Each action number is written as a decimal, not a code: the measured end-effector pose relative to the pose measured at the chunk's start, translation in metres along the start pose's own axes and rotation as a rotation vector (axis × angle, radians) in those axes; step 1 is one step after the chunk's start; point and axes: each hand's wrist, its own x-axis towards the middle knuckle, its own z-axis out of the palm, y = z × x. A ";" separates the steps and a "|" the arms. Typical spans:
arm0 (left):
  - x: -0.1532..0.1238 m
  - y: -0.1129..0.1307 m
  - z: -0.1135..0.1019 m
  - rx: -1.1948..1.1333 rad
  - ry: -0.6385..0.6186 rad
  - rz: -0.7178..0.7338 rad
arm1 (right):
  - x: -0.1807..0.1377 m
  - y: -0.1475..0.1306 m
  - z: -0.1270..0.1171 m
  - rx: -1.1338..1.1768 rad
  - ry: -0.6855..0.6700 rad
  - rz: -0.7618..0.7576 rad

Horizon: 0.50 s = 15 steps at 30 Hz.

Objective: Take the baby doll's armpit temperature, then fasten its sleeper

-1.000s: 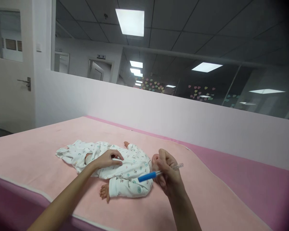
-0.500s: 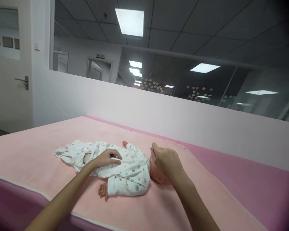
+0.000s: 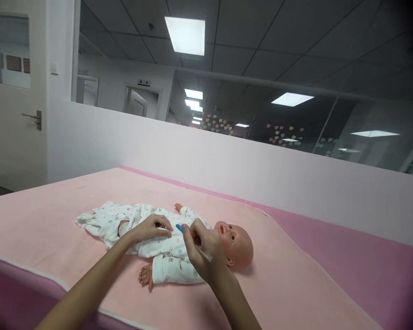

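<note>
A baby doll (image 3: 239,245) lies on its back in a white printed outfit (image 3: 174,266), its head toward the right. My left hand (image 3: 154,229) is over the doll's torso, fingers curved and thumb apart, with nothing visible in its grasp. Closed above the doll's chest, my right hand (image 3: 204,247) grips a slim stick with a blue end (image 3: 179,228). The blue end points toward my left hand; most of the stick is hidden by my fingers. One doll hand (image 3: 145,276) sticks out of the near sleeve.
The doll lies on a pink padded mat (image 3: 285,293) with a pale edging. Behind it runs a white low wall (image 3: 192,156) with dark glass above. A door (image 3: 17,133) stands at the far left.
My right hand has moved from the doll's head leftward and down to above its chest, uncovering the face. The stick's blue end now shows. My left hand has stayed nearly still.
</note>
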 end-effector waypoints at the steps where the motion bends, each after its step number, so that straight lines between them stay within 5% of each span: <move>1: 0.000 0.000 0.000 0.003 0.002 0.007 | 0.000 -0.001 -0.003 -0.021 -0.025 -0.022; 6: 0.001 -0.004 0.000 0.011 -0.011 0.002 | 0.014 -0.007 -0.047 0.249 -0.312 0.036; 11: 0.002 -0.009 0.001 0.013 0.007 -0.007 | 0.043 -0.009 -0.061 0.113 0.023 -0.134; 15: 0.002 -0.009 0.001 0.013 0.013 -0.005 | 0.050 -0.021 -0.052 0.042 -0.022 -0.176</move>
